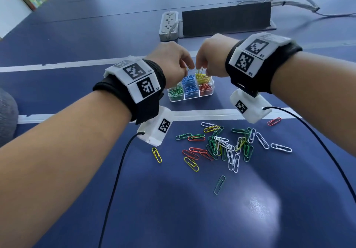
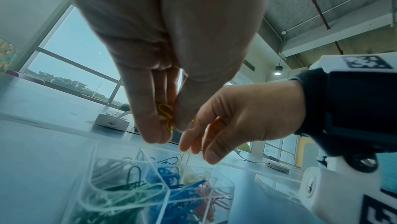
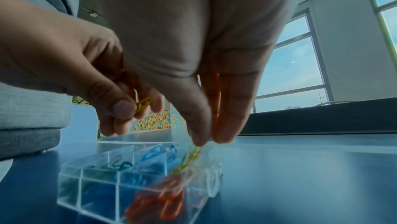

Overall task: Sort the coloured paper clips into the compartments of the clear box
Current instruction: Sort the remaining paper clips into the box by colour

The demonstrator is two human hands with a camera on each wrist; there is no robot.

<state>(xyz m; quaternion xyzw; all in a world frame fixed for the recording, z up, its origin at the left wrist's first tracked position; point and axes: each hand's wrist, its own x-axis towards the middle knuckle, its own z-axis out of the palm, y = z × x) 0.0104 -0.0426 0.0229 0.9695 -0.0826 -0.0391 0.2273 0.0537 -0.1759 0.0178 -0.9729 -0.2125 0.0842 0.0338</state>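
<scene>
The clear box sits on the blue table; green, blue, yellow and red clips lie in separate compartments. My left hand hovers over its back left and pinches a yellow paper clip between thumb and fingers. My right hand hangs over the yellow compartment. Its fingertips touch a yellow clip that dangles into the box, and a red clip is tucked between its fingers. Several loose clips lie in a pile nearer me.
A grey power strip and a black panel lie behind the box, with grey cables at the back right. White tape lines cross the table. Black wrist cables trail toward me.
</scene>
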